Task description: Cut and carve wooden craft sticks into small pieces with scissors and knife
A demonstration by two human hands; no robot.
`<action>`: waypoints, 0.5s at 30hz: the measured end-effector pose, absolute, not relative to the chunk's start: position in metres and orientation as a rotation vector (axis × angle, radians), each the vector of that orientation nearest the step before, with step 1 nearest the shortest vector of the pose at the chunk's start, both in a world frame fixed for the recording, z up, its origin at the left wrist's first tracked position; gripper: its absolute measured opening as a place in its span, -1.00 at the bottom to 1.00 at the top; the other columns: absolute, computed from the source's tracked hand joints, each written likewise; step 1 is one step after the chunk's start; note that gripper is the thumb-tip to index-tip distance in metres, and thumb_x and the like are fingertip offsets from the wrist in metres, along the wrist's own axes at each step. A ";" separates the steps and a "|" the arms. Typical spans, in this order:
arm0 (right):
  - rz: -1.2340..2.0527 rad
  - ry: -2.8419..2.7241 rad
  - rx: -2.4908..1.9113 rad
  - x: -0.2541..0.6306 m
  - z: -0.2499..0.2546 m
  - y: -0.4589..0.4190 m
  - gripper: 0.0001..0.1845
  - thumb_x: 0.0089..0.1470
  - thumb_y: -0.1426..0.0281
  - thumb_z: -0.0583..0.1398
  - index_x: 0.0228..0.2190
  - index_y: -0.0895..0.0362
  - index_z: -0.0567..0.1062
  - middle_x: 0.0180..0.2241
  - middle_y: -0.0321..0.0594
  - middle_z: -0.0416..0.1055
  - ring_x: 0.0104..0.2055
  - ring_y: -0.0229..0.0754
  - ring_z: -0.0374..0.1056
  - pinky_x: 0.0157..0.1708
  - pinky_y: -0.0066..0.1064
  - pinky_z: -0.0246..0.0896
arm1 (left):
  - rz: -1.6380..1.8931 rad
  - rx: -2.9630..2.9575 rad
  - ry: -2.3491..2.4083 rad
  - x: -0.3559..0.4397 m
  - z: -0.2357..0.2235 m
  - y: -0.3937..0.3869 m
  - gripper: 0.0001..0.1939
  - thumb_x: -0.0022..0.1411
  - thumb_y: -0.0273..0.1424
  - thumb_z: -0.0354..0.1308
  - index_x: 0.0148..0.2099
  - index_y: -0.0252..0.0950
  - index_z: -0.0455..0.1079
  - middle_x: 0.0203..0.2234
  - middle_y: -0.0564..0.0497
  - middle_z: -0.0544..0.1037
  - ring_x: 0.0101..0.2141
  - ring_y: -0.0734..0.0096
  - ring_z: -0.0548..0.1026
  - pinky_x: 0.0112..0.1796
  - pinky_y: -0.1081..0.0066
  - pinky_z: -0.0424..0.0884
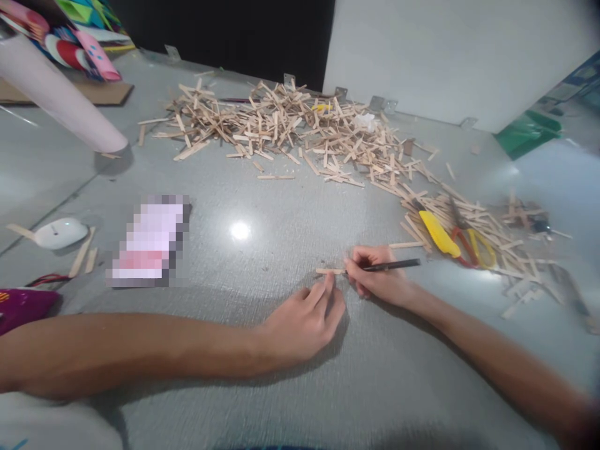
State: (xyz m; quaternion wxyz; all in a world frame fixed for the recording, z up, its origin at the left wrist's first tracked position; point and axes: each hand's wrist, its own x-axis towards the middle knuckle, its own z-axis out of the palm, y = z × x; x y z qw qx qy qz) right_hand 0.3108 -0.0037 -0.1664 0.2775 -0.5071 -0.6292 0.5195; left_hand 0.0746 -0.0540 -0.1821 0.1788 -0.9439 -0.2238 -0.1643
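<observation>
A short wooden stick (322, 270) lies on the grey tabletop between my hands. Fingertips of my left hand (312, 315) press on it from the near side, the other fingers curled. In my right hand (375, 275) is a dark pen (398, 265), held in a writing grip with its tip end toward the stick's right end. My right fingers hide the exact point where the tip meets the wood. One more stick (405, 245) lies just beyond my right hand.
A large heap of wooden sticks (276, 119) spreads across the back and right. Among them lie a yellow-handled cutter (438, 234) and scissors (469, 247). At left are a blurred-out phone (152, 237), a white computer mouse (62, 233), a purple pouch (28, 307) and a pale tube (70, 100).
</observation>
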 end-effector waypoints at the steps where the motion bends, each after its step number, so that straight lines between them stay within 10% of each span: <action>1: 1.391 -1.695 -1.357 0.311 -0.166 -0.004 -0.55 0.39 0.20 0.26 -0.53 0.06 0.37 -0.71 -0.39 0.38 -0.72 -0.32 0.29 -0.71 -0.52 0.20 | -0.474 -2.662 -0.622 0.075 -0.181 -0.054 -0.68 0.42 -0.60 0.04 0.10 -0.66 0.49 0.07 -0.63 0.63 -0.14 0.02 0.69 -0.32 0.29 0.59; 15: 1.371 -1.736 -1.324 0.311 -0.165 -0.004 -0.54 0.40 0.20 0.25 -0.53 0.05 0.35 -0.71 -0.39 0.39 -0.72 -0.33 0.26 -0.70 -0.51 0.17 | -0.463 -2.787 -0.645 0.073 -0.185 -0.052 -0.64 0.47 -0.54 -0.03 0.18 -0.62 0.42 0.17 -0.68 0.55 -0.03 -0.09 0.66 -0.30 0.21 0.64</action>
